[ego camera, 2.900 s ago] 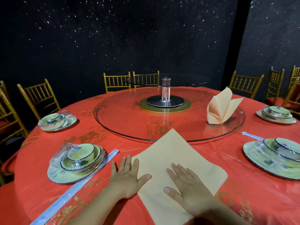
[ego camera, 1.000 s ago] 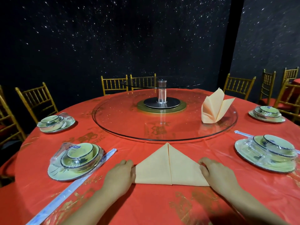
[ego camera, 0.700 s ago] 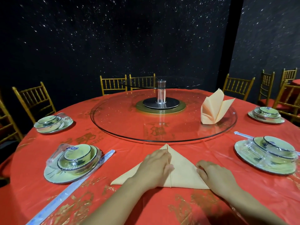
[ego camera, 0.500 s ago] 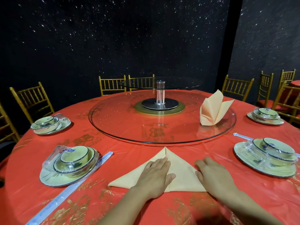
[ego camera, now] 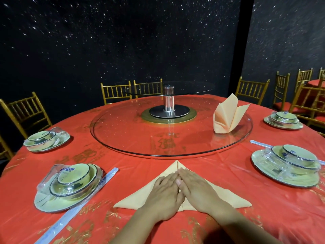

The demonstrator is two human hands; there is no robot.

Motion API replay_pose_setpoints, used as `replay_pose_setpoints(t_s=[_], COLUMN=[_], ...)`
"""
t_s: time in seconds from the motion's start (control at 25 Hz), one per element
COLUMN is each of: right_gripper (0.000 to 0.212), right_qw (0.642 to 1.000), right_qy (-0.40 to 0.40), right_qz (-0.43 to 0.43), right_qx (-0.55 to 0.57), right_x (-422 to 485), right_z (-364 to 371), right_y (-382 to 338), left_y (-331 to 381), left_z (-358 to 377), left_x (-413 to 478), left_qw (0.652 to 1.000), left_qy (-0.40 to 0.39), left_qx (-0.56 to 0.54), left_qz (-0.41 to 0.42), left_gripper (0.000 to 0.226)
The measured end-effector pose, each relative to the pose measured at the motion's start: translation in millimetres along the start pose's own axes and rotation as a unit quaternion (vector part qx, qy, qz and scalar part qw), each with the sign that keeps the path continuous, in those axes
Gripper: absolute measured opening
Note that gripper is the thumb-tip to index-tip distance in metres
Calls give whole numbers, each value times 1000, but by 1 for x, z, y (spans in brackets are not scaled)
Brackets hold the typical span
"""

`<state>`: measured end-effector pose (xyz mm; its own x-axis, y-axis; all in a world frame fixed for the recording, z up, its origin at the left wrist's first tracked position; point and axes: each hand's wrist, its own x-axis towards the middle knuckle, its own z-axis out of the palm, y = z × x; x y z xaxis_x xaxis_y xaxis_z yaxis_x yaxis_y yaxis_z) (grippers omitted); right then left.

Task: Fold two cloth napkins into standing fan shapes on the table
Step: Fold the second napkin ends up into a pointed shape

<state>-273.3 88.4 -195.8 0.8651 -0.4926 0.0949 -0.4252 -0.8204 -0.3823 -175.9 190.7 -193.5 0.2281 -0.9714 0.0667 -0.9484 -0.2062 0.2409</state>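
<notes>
- A wrapped place setting (ego camera: 70,185) sits at the near left of the red table (ego camera: 219,175), with a wrapped chopstick packet (ego camera: 77,205) just beside it.
- The flat napkin (ego camera: 135,199), folded into a triangle with its tip toward the glass turntable (ego camera: 123,136), lies at the near edge in front of the person.
- The left hand (ego camera: 165,192) lies flat on its middle, fingers straight, gripping nothing.
- The right hand (ego camera: 197,189) presses down beside it in the same way, its fingers touching the left's at the centre seam.
- The standing napkin (ego camera: 226,118) is upright on the turntable's right side.
</notes>
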Motion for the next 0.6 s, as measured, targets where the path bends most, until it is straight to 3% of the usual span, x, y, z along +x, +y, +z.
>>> replay_pose_setpoints(t_s=[0.16, 0.28, 0.36, 0.44, 0.52, 0.6], right_gripper=[133, 138, 136, 96, 53, 46], right_qw=[994, 985, 971, 954, 962, 976], right_qy=[-45, -25, 29, 112, 144, 53], right_qz=[-9, 93, 163, 162, 155, 197], right_qx=[-97, -144, -172, -228, -171, -80], right_x=[-24, -58, -75, -83, -78, -72], right_z=[-16, -34, -49, -59, -64, -60], right_y=[13, 50, 73, 73, 57, 35], left_y=[1, 3, 3, 3, 3, 5], left_z=[-2, -5, -5, -5, -6, -7], left_x=[1, 0, -1, -3, -4, -4], left_qw=[999, 999, 999, 1000, 1000, 999], left_qy=[-32, -34, -28, -17, -9, -20], left_qx=[35, 31, 30, 25, 21, 30], left_qz=[-14, -18, -16, -9, 11, 22], left_gripper=[55, 54, 53, 51, 47, 45])
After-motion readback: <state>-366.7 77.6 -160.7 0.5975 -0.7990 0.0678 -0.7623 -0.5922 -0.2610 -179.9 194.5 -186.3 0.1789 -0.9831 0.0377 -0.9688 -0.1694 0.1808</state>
